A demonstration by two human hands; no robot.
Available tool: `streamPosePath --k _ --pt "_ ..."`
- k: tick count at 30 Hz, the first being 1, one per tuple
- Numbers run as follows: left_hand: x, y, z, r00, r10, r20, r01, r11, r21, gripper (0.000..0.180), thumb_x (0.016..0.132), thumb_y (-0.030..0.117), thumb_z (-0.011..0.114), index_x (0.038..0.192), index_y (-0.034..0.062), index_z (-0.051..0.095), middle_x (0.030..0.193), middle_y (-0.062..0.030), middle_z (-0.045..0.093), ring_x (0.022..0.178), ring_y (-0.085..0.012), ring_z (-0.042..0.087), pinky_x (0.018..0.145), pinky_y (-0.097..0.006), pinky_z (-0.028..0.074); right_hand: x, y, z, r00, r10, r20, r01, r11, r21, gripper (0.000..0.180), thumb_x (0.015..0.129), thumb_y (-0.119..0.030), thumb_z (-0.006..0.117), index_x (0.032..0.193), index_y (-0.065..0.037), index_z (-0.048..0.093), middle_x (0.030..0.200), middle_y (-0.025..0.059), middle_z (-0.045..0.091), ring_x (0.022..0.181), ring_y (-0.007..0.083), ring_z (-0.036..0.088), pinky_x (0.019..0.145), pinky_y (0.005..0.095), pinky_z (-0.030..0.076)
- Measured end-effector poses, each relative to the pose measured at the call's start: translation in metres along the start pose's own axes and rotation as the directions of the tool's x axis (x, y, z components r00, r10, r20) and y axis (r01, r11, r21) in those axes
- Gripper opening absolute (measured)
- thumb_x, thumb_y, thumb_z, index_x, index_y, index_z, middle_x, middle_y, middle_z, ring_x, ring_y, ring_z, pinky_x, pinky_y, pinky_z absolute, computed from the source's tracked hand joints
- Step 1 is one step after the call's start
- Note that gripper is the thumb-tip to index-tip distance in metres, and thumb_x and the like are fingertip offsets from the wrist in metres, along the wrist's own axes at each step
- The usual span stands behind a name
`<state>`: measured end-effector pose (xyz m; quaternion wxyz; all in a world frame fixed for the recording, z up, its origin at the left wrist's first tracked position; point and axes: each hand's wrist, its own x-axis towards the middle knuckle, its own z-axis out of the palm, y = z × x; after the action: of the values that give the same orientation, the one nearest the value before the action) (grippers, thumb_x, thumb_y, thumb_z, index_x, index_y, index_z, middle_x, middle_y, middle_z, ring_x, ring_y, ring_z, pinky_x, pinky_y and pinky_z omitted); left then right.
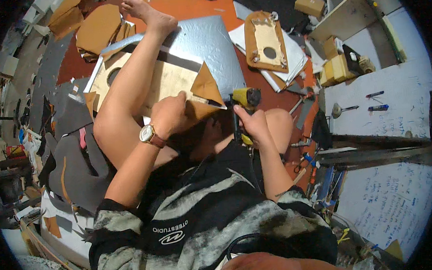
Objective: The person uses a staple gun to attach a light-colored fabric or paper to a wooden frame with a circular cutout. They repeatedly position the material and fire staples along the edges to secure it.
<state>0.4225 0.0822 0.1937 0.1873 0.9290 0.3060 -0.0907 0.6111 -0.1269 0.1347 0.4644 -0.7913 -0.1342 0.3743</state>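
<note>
My right hand (256, 125) is wrapped round a yellow-and-black staple gun (246, 98), held upright beside the corner of a flat wooden panel. My left hand (168, 113) is closed at the near edge of this wooden panel (167, 81), pinching the brown cover (202, 111) folded over it. A loose brown corner flap (206, 84) stands up at the panel's right end. Between flap and edge lies a slim dark-and-white piece I cannot identify. My bent left leg crosses over the panel and hides part of its round hole.
A silvery padded sheet (208, 37) lies under the panel. At the upper right, a smaller brown-covered panel (265, 42) rests on white sheets (293, 65). Brown cut pieces (98, 31) are stacked upper left, grey covers (83, 169) lie left, and tools (307, 159) lie at right.
</note>
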Motion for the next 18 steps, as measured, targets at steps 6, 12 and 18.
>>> streamPosePath --k 6,12,18 --pt "0.018 0.068 0.047 0.986 0.163 -0.029 -0.157 0.977 0.146 0.046 0.083 0.038 0.084 0.117 0.0078 0.074 0.112 -0.0129 0.072 0.111 -0.0347 0.07 0.086 -0.049 0.058 0.015 0.012 0.0 0.999 0.021 0.038 -0.021 1.0 -0.007 0.034 0.099 -0.037 0.079 0.092 -0.004 0.073 0.07 -0.0009 0.063 0.058 0.0105 0.056 0.054 0.0295 0.045" --pt "0.028 0.056 0.053 0.979 0.146 -0.141 -0.117 0.974 0.195 0.029 0.09 0.033 0.078 0.107 0.0099 0.082 0.142 -0.0149 0.06 0.134 -0.0386 0.058 0.107 -0.06 0.047 0.007 0.0 -0.003 0.994 0.102 0.039 -0.104 0.993 0.052 0.046 0.096 -0.047 0.079 0.094 -0.001 0.076 0.073 0.0036 0.07 0.065 0.0142 0.065 0.063 0.0327 0.051" --pt "0.025 0.031 0.052 0.99 0.101 -0.097 -0.096 0.994 0.055 0.034 0.092 0.04 0.078 0.105 0.0093 0.084 0.167 -0.0163 0.044 0.15 -0.0531 0.041 0.117 -0.069 0.038 -0.014 -0.05 -0.019 0.997 0.044 0.061 -0.026 0.961 -0.275 0.034 0.097 -0.03 0.08 0.116 -0.003 0.072 0.079 0.0002 0.068 0.066 0.0118 0.062 0.061 0.029 0.049"
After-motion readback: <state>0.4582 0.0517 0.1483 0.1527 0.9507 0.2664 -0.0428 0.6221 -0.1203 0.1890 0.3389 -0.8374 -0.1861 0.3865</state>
